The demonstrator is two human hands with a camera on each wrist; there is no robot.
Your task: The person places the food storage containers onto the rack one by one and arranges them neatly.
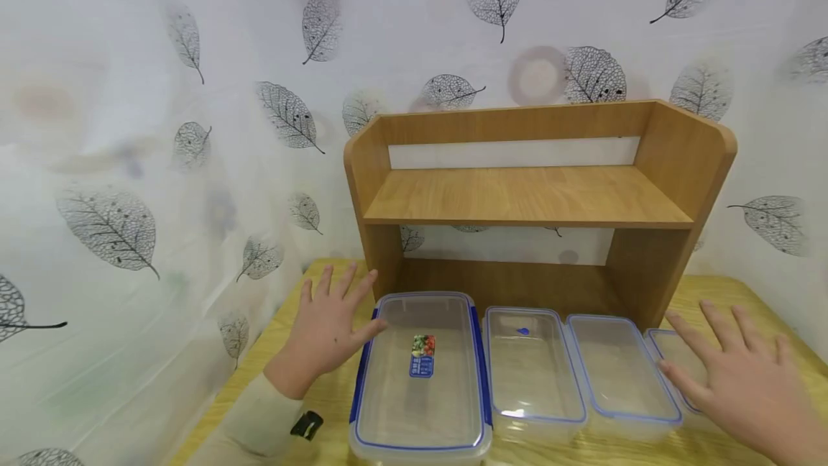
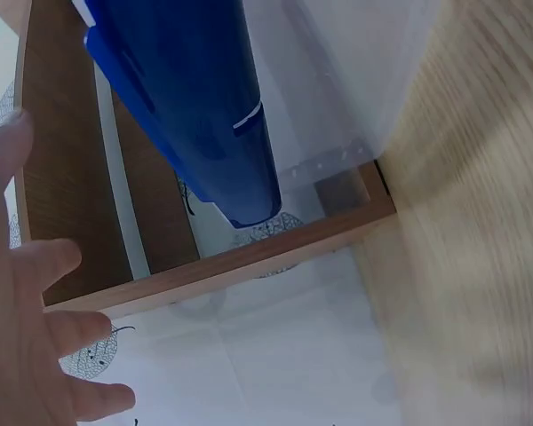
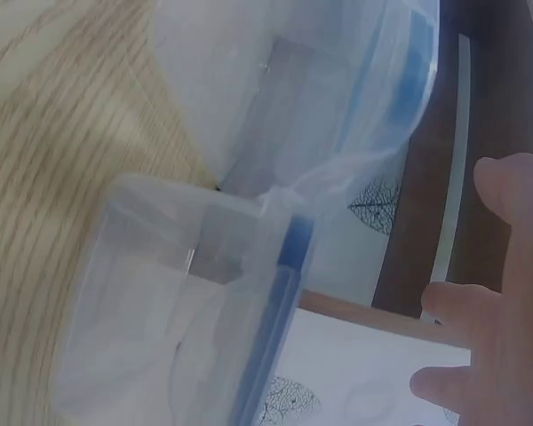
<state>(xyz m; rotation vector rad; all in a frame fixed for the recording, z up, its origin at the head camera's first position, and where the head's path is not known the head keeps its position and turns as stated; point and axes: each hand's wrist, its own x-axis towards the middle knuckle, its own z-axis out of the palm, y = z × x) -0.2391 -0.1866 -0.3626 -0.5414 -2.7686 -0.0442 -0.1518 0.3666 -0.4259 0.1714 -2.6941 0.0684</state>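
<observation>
My left hand point(image 1: 331, 329) is spread wide beside the left edge of the largest clear food container point(image 1: 446, 394), its thumb overlapping the lid in the head view. That container has blue side clips point(image 2: 195, 106) and a vegetable-picture label. My right hand point(image 1: 744, 380) is also spread, over the right end of the row, partly covering the smallest container point(image 1: 675, 351). Between them sit two mid-sized lidded containers, one point(image 1: 533, 365) with a blue drop mark and another point(image 1: 621, 372) with a plain lid. Neither hand holds anything.
A two-tier wooden shelf point(image 1: 530, 196) stands right behind the containers on the wood-grain table point(image 1: 323, 408). Leaf-patterned sheeting point(image 1: 246, 164) covers the walls at the back and left. A dark band point(image 1: 307, 424) shows near the left sleeve.
</observation>
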